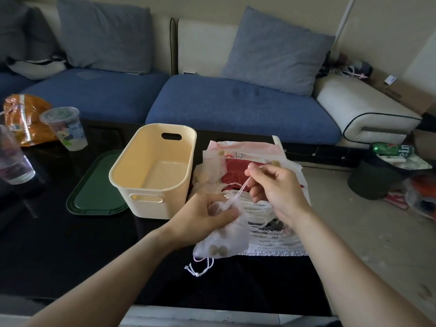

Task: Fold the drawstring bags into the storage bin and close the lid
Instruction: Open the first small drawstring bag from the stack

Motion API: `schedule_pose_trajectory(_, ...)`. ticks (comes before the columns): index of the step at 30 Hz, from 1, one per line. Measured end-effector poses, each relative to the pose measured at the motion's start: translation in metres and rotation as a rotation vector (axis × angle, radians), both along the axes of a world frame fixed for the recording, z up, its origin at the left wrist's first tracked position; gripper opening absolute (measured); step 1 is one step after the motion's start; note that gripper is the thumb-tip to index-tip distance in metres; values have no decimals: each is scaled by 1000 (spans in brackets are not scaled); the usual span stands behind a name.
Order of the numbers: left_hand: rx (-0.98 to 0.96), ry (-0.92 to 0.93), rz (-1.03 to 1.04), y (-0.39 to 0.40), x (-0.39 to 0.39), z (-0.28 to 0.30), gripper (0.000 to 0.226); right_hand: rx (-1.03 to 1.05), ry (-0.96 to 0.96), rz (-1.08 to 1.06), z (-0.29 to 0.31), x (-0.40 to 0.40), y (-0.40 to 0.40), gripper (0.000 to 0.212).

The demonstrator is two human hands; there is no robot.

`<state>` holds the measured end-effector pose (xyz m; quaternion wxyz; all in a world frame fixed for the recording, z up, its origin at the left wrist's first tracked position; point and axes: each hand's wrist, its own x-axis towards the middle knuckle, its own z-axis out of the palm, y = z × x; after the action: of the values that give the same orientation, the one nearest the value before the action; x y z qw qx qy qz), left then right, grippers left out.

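Left hand (207, 214) grips sheer, perhaps organza, bag (226, 241)

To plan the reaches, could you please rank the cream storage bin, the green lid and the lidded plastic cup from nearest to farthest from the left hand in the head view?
From the left hand:
1. Cream storage bin, just to its left.
2. Green lid, flat beyond the bin's left side.
3. Plastic cup, far left, at the table's back.

Two bare forearms reach in from the bottom edge — no sleeves or cuffs show. The left hand (205, 215) and right hand (277, 187) wear nothing — wrists and fingers plain.
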<state>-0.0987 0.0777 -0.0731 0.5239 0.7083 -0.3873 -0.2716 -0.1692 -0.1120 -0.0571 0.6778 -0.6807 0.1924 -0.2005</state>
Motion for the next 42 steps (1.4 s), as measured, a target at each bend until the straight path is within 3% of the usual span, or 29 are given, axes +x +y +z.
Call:
schedule_pose_trajectory(3,45,115,-9,0,2,-1,36,113,25,-135,0,0,-3,23)
schedule_pose_trajectory(5,53,162,-32,-1,2,-3,28,185,43,-157,0,0,-4,23)
schedule_pose_trajectory(8,41,197,-63,0,0,-6,13,244,75,-109,2,-1,-1,25)
schedule_pose_trajectory(12,-6,303,-32,-1,1,-9,47,290,101,20,6,-3,5,26)
schedule_pose_trajectory(14,-69,382,-19,-4,1,-8,36,324,100,98,8,-3,9,27)
schedule_pose_trajectory(16,-90,322,24,-7,-2,-5,13,345,92,133,9,-3,11,28)
schedule_pose_trajectory(19,-131,277,93,-13,-5,-6,39,363,56,63,10,-1,7,27)
schedule_pose_trajectory(23,-111,256,139,-15,-5,-7,40,283,36,-41,6,-2,1,27)
schedule_pose_trajectory(26,-96,214,213,-15,-9,-8,34,251,82,22,4,-3,-5,27)
schedule_pose_trajectory(31,153,-306,225,-5,0,-6,24,134,337,371,10,-17,-28,19)
schedule_pose_trajectory(34,279,-481,194,1,9,0,16,9,466,512,8,-24,-34,14)
schedule_pose_trajectory(39,302,-435,259,1,3,8,19,-82,551,696,7,-25,-27,9)
schedule_pose_trajectory(42,205,-101,255,-1,-1,14,21,-134,535,767,10,-23,-15,8)
